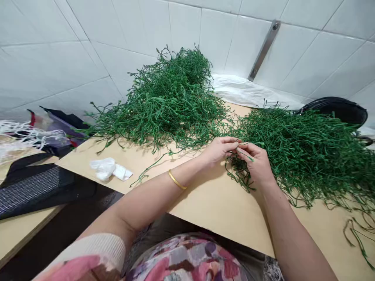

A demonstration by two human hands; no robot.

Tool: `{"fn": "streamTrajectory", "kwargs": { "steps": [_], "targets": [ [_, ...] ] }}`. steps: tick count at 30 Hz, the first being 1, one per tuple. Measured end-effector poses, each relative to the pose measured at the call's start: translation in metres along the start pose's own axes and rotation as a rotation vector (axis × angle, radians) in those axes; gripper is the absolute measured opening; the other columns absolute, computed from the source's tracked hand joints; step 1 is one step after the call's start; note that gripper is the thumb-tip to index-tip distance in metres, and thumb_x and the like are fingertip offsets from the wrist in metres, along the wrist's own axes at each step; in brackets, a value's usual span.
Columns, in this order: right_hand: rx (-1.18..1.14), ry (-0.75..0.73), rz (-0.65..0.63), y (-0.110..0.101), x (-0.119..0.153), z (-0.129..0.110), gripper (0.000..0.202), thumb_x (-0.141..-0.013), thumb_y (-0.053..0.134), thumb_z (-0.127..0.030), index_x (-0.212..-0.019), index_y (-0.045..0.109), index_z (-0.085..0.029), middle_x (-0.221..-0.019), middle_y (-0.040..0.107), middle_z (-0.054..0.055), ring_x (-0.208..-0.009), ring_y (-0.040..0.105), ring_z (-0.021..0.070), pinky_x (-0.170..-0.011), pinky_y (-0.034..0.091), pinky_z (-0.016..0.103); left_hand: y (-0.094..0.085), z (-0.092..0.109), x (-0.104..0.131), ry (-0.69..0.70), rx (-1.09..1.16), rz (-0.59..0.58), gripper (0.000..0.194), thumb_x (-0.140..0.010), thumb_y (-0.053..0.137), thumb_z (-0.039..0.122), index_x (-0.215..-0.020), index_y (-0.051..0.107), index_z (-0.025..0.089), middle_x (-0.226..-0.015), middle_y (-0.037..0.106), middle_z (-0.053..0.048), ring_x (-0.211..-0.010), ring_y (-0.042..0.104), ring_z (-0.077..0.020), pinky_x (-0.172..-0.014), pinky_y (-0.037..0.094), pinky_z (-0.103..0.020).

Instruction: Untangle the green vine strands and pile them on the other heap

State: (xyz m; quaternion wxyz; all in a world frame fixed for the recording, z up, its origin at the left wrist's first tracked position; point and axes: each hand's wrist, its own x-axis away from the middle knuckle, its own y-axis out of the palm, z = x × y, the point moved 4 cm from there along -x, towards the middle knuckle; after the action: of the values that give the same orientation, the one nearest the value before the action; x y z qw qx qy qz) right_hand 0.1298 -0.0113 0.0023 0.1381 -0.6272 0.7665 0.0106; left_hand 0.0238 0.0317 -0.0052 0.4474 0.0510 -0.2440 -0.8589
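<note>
Green plastic stems (245, 156) pinched between fingers of left hand (218, 150) and right hand (258, 164), beside right-hand pile (307, 148)

On the bench (211, 203) two heaps of stems lie side by side: the left heap (166, 97) sits toward the back, close to the tiled wall (88, 47), and the right heap (310, 152) spreads from the middle to the right edge. The left hand (218, 150) and the right hand (256, 164) meet at the near left edge of the right heap, touching a stem (243, 154) there. A crumpled wad (109, 169) lies on the bench to the left, in front of the left heap. Behind the right heap a bag (336, 109) rests, and a folded sheet (249, 91) lies along the wall between the heaps. Left of the bench lies a mesh cloth (32, 191), with netting (26, 136) behind it.
</note>
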Motion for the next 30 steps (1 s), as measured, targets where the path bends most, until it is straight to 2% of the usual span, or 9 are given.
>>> {"fn": "streamTrajectory", "kwargs": {
  "steps": [5, 8, 11, 15, 19, 22, 26, 30],
  "targets": [
    [0.020, 0.033, -0.036, -0.005, -0.001, 0.002, 0.014, -0.071, 0.060, -0.031, -0.069, 0.061, -0.017, -0.063, 0.054, -0.002, -0.059, 0.044, 0.0093, -0.058, 0.036, 0.024, -0.002, 0.005, 0.000, 0.019, -0.073, 0.039, 0.008, -0.064, 0.057, 0.003, -0.070, 0.059, 0.008, -0.059, 0.057, -0.001, -0.053, 0.052, -0.0050, -0.054, 0.037, -0.019],
    [0.068, 0.010, -0.020, -0.005, 0.000, 0.000, 0.016, -0.073, 0.057, -0.031, -0.066, 0.058, -0.017, -0.059, 0.049, -0.003, -0.056, 0.041, 0.0084, -0.055, 0.033, 0.023, -0.001, 0.010, 0.003, 0.069, -0.202, 0.032, 0.007, -0.065, 0.055, 0.004, -0.060, 0.055, 0.009, -0.051, 0.053, 0.000, -0.049, 0.050, -0.0051, -0.052, 0.037, -0.019],
    [0.167, -0.032, 0.006, -0.004, 0.001, -0.005, 0.018, -0.077, 0.053, -0.031, -0.066, 0.055, -0.017, -0.059, 0.047, -0.004, -0.056, 0.039, 0.0084, -0.054, 0.032, 0.023, 0.000, 0.015, 0.005, 0.138, -0.348, 0.013, 0.012, -0.067, 0.054, 0.007, -0.056, 0.052, 0.009, -0.048, 0.050, 0.002, -0.045, 0.045, -0.0036, -0.049, 0.034, -0.018],
    [0.328, -0.093, 0.021, 0.000, 0.004, -0.010, 0.019, -0.079, 0.051, -0.034, -0.071, 0.054, -0.016, -0.062, 0.050, -0.002, -0.056, 0.040, 0.0087, -0.053, 0.032, 0.023, -0.003, 0.016, 0.003, 0.212, -0.472, 0.017, 0.015, -0.070, 0.052, 0.010, -0.055, 0.049, 0.011, -0.046, 0.045, 0.004, -0.044, 0.042, -0.0035, -0.046, 0.031, -0.018],
    [0.297, -0.095, 0.085, 0.003, 0.005, -0.008, 0.019, -0.076, 0.055, -0.036, -0.078, 0.050, -0.018, -0.069, 0.053, -0.002, -0.060, 0.045, 0.0099, -0.056, 0.037, 0.024, -0.004, 0.011, 0.001, 0.241, -0.524, 0.010, 0.015, -0.069, 0.049, 0.008, -0.055, 0.048, 0.011, -0.047, 0.044, 0.004, -0.044, 0.039, -0.0031, -0.046, 0.030, -0.017],
    [0.174, -0.099, 0.078, 0.005, 0.004, -0.004, 0.019, -0.075, 0.057, -0.035, -0.082, 0.050, -0.019, -0.071, 0.051, -0.003, -0.062, 0.047, 0.0099, -0.058, 0.038, 0.024, -0.001, 0.006, 0.001, 0.213, -0.507, -0.014, 0.015, -0.069, 0.049, 0.007, -0.055, 0.047, 0.011, -0.047, 0.043, 0.004, -0.045, 0.039, -0.0033, -0.046, 0.030, -0.017],
    [0.052, -0.090, 0.094, 0.005, 0.003, -0.002, 0.023, -0.076, 0.056, -0.032, -0.060, 0.048, -0.017, -0.057, 0.043, -0.005, -0.055, 0.040, 0.0074, -0.053, 0.034, 0.022, 0.003, 0.001, 0.003, 0.119, -0.352, -0.062, 0.019, -0.072, 0.051, 0.010, -0.054, 0.045, 0.011, -0.047, 0.043, 0.004, -0.044, 0.040, -0.0028, -0.047, 0.031, -0.017],
    [-0.125, 0.003, 0.133, 0.004, 0.003, 0.001, 0.023, -0.074, 0.057, -0.029, -0.057, 0.047, -0.017, -0.053, 0.045, -0.006, -0.050, 0.040, 0.0069, -0.050, 0.033, 0.021, 0.004, 0.000, 0.005, 0.029, -0.204, -0.108, 0.014, -0.073, 0.051, 0.011, -0.059, 0.050, 0.010, -0.054, 0.051, 0.000, -0.047, 0.047, -0.0040, -0.051, 0.036, -0.018]
  ]
}}
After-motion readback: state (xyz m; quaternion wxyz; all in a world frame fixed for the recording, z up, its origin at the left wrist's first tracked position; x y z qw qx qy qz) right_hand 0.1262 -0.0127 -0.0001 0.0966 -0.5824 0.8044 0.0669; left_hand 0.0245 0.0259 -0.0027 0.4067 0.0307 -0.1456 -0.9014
